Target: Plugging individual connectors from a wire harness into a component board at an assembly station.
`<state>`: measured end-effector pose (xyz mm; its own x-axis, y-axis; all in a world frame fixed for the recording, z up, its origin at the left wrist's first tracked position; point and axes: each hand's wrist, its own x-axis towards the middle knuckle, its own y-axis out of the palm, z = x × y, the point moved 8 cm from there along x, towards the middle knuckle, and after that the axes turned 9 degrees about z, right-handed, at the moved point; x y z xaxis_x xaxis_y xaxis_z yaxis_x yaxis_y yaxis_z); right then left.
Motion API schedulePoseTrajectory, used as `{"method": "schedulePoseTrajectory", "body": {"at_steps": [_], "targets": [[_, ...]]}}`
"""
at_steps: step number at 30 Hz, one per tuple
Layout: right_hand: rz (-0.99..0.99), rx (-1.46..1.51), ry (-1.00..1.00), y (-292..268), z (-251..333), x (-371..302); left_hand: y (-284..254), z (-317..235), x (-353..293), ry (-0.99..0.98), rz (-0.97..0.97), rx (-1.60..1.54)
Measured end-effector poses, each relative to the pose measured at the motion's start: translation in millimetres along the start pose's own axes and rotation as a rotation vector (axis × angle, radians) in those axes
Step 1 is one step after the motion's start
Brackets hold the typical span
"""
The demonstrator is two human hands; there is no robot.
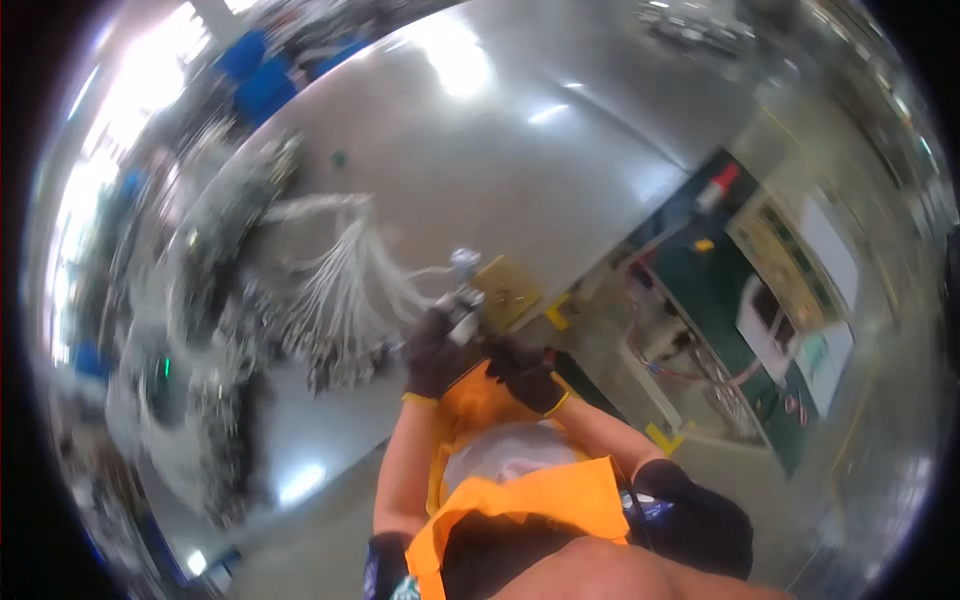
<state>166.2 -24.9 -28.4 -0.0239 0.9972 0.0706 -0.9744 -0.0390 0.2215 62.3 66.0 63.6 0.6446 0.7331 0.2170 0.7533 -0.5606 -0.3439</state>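
My left hand (432, 358), in a dark glove with a yellow cuff, is closed around a small white connector-like piece (464, 328). Pale wires run leftward from beside it into a fanned bundle of white cables (350, 270) on the metal table (440, 160). Close by on the right, my right hand (525, 376), gloved the same way, has its fingers curled; blur hides what is in them. A tan block (506, 290) sits at the table edge just beyond both hands. Past the white piece shows a shiny, silvery bit (464, 260), too blurred to name.
Heaped grey cable harnesses (200, 300) cover the table's left side. Blue bins (262, 85) stand at the far left. To the right is a green-topped bench (710, 290) with papers, a board (780, 255) and a red-handled tool (720, 182). Yellow marks (664, 438) line the floor.
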Motion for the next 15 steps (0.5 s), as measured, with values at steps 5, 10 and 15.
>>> {"method": "schedulePoseTrajectory", "body": {"at_steps": [5, 10, 15], "targets": [[-0.023, -0.691, -0.357, 12, 52, 11, -1, 7, -1, -0.253, -0.076, 0.233], [0.042, -0.994, -0.383, 20, 60, 10, 0, 10, 2, -0.207, -0.025, 0.504], [-0.018, -0.158, -0.066, 6, 10, 12, 5, 2, -5, 0.004, -0.017, 0.515]]}}
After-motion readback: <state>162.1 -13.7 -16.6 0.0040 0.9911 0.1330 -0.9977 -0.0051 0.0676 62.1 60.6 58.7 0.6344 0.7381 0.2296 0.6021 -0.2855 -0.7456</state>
